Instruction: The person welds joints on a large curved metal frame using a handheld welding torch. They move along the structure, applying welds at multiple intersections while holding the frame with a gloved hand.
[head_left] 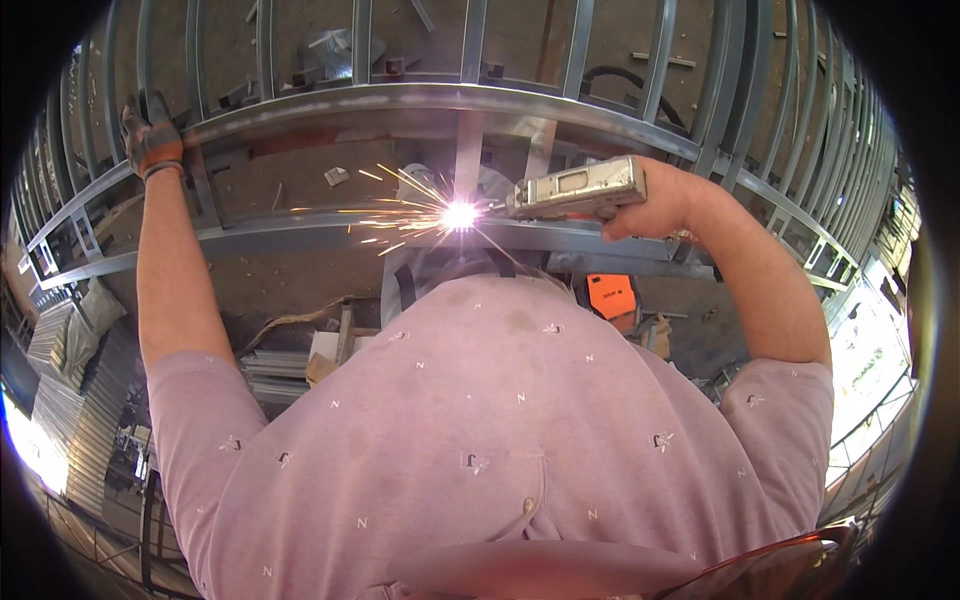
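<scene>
My right hand [660, 205] is closed around a boxy, worn silver welding electrode holder [580, 190], which points left. At its tip a bright white-violet arc burns on the near rail [560, 236] of a grey metal frame, and orange sparks fly mostly to the left. The glare hides the weld spot and whatever electrode is there. Far to the left, my left hand [152, 140], in a dark and orange glove, grips the metal frame [330, 103] where an upright bar meets the long far rail. Its fingertips are partly hidden.
Parallel upright bars [470, 40] run away from the far rail. An orange box [611, 296] lies below the near rail on the right. Stacked metal profiles [275, 375] and a pale sack [95, 315] lie at left. A dark hose [630, 85] curves beyond the frame.
</scene>
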